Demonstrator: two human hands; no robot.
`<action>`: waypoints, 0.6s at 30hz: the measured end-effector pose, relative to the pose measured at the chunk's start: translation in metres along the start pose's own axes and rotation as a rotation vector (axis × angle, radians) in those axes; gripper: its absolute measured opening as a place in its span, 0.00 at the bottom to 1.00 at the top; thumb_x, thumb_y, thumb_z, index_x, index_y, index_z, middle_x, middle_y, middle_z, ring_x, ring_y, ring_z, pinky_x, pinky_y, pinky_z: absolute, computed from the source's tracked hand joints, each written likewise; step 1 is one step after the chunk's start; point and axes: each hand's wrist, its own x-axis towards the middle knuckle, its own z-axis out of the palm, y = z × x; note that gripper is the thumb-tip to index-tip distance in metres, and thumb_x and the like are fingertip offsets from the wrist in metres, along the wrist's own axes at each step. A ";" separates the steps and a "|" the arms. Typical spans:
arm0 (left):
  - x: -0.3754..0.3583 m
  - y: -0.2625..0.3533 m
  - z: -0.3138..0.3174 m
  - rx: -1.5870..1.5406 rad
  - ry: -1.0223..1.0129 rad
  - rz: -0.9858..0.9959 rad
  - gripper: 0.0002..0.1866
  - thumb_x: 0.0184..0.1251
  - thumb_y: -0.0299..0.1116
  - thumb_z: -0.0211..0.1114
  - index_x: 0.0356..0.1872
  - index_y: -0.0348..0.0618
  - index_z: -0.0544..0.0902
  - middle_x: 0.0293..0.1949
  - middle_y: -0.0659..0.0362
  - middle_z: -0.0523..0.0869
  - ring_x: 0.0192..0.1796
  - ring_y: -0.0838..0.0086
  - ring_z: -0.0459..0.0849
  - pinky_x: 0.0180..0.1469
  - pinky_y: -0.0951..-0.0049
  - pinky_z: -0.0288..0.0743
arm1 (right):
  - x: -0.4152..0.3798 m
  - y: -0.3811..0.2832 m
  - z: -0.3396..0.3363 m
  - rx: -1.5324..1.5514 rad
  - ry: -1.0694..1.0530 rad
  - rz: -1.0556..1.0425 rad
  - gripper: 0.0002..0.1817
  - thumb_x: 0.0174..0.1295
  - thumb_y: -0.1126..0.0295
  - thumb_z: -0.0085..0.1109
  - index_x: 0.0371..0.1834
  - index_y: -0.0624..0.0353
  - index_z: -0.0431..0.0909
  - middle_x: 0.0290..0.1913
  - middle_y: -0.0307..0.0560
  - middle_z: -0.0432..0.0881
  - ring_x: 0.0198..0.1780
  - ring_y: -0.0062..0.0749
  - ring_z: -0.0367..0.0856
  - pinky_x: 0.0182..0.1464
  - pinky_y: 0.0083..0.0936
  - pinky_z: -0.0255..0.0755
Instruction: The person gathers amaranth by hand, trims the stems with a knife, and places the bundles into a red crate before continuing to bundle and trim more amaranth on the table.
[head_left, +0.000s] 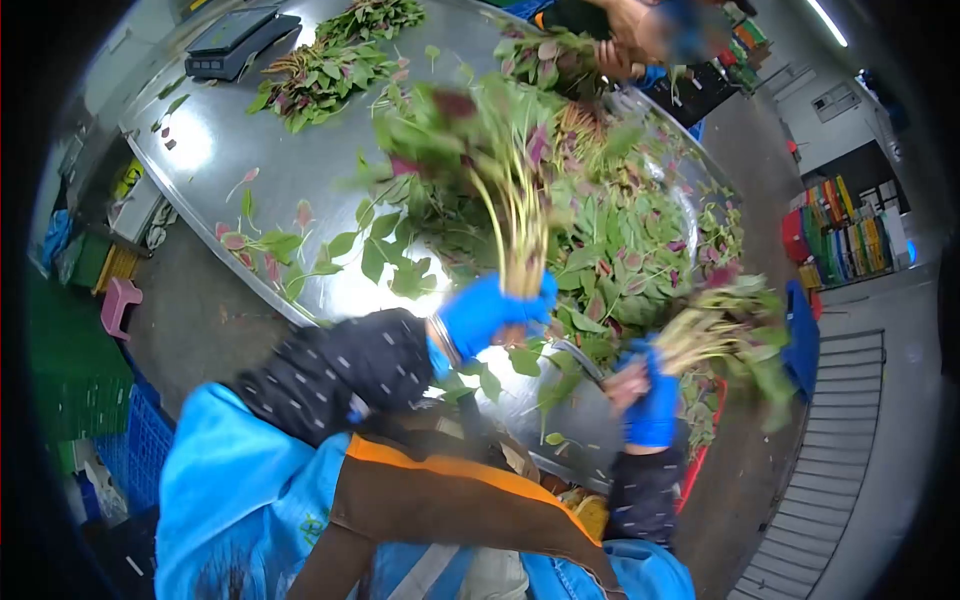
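Observation:
My left hand (490, 315), in a blue glove, is closed round the stems of a bunch of amaranth greens (520, 225). The bunch stands upright over the metal table, its green and purple leaves smeared by motion. Lower and to the right, my gloved right hand (648, 400) grips a second bunch of amaranth (715, 330) by its stems, with the leaves pointing right. A slim curved metal tool (578, 358) juts out beside the right hand's fingers; whether that hand holds it, I cannot tell. Below and beyond both hands spreads a loose heap of amaranth (610, 265).
The metal table (330, 185) bears scattered leaves, stacked bunches (330, 75) and a dark scale (235, 42) at the far left. Across it, another person's hands (625, 45) hold greens. A pink stool (120, 305) stands on the left floor; a red crate edge (700, 460) shows at right.

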 end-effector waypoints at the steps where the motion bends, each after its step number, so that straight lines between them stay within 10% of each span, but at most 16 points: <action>1: -0.006 -0.021 0.002 0.026 0.024 -0.144 0.21 0.60 0.32 0.63 0.54 0.42 0.71 0.43 0.58 0.79 0.39 0.76 0.79 0.41 0.77 0.75 | -0.003 0.043 0.006 0.126 -0.210 0.149 0.10 0.62 0.66 0.53 0.41 0.60 0.74 0.26 0.34 0.71 0.22 0.17 0.68 0.23 0.13 0.63; 7: -0.044 -0.079 -0.026 -0.211 0.165 -0.407 0.25 0.58 0.27 0.64 0.57 0.44 0.67 0.44 0.55 0.79 0.42 0.70 0.83 0.43 0.71 0.79 | -0.037 0.128 0.074 0.084 -0.298 0.380 0.18 0.64 0.61 0.50 0.48 0.65 0.73 0.43 0.47 0.77 0.43 0.26 0.76 0.43 0.22 0.70; 11: -0.044 -0.083 -0.045 -0.263 0.041 -0.706 0.22 0.57 0.27 0.65 0.52 0.39 0.71 0.41 0.54 0.81 0.42 0.70 0.83 0.43 0.71 0.79 | -0.012 0.144 0.045 -0.438 -0.473 0.513 0.26 0.66 0.48 0.42 0.48 0.63 0.73 0.32 0.44 0.81 0.35 0.25 0.79 0.39 0.20 0.71; 14: -0.042 -0.081 -0.040 -0.065 -0.100 -0.700 0.19 0.56 0.29 0.67 0.48 0.36 0.74 0.40 0.54 0.82 0.40 0.70 0.83 0.42 0.71 0.79 | -0.016 0.141 0.041 -0.004 -0.481 0.660 0.29 0.65 0.46 0.42 0.50 0.64 0.72 0.33 0.43 0.81 0.34 0.26 0.79 0.39 0.21 0.71; 18: -0.048 -0.063 -0.032 0.398 -0.206 -0.483 0.13 0.53 0.28 0.67 0.40 0.36 0.79 0.36 0.55 0.84 0.37 0.72 0.83 0.38 0.74 0.78 | -0.028 0.111 0.050 -0.208 -0.665 0.344 0.25 0.64 0.54 0.48 0.56 0.63 0.67 0.43 0.43 0.77 0.38 0.24 0.77 0.38 0.21 0.71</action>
